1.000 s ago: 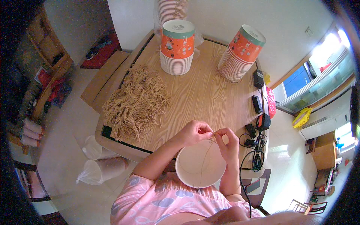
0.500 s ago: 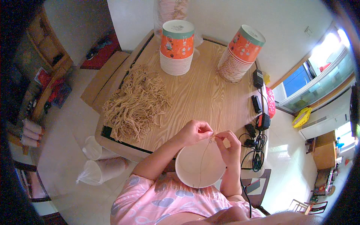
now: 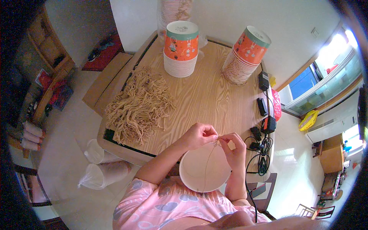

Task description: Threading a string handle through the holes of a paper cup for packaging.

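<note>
The right hand (image 3: 235,148) has slid slightly to the right since a second ago, while the left hand (image 3: 200,136) is in nearly the same spot. The string (image 3: 206,166) has shifted only a little, and the bucket (image 3: 191,168) sits where it did.

Both hands are nearly closed in a pinch, thumb against forefinger, their tips close together above the far rim of the bucket. Each has hold of the string, which lies between the fingertips in a small tangle too fine to make out. From there it runs down across the white mouth of the bucket to the near rim, next to the pink top (image 3: 172,209). The left hand is beyond the bucket's far rim; the right hand overlaps its right side. The bucket's mouth faces up, in front of the person's body at the counter (image 3: 199,101) edge; what supports it is hidden.

A string pile (image 3: 140,107) lies on the counter beyond the left forearm. Farther back are two upside-down bucket stacks, the left stack (image 3: 181,50) upright in view and the right stack (image 3: 247,53) tilted, with strings hanging down its side. Black cables (image 3: 263,163) and an adapter (image 3: 269,124) lie along the counter's right edge.
</note>
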The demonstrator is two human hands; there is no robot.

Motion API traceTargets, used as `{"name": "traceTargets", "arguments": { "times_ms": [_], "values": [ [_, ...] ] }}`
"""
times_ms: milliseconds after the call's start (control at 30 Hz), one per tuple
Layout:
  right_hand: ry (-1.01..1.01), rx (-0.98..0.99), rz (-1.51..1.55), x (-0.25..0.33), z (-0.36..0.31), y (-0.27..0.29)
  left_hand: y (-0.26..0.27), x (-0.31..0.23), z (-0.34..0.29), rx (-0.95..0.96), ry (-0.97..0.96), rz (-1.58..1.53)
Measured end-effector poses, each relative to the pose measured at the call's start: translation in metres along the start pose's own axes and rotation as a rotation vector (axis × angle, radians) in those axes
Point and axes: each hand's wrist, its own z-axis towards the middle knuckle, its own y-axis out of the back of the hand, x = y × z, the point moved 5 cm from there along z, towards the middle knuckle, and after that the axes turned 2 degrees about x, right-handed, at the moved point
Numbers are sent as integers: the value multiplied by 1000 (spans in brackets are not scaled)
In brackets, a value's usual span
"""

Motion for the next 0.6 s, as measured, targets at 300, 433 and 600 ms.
{"name": "traceTargets", "arguments": {
  "times_ms": [300, 433, 600],
  "values": [
    [-47, -26, 42, -5, 1, -2, 0, -4, -2, -1, 0, 8],
    [-38, -5, 27, -6, 1, -2, 0, -4, -3, -3, -17, 6],
    [-44, -3, 49, -9, 0, -3, 0, -2, -3, -6, -7, 11]
  ]
}}
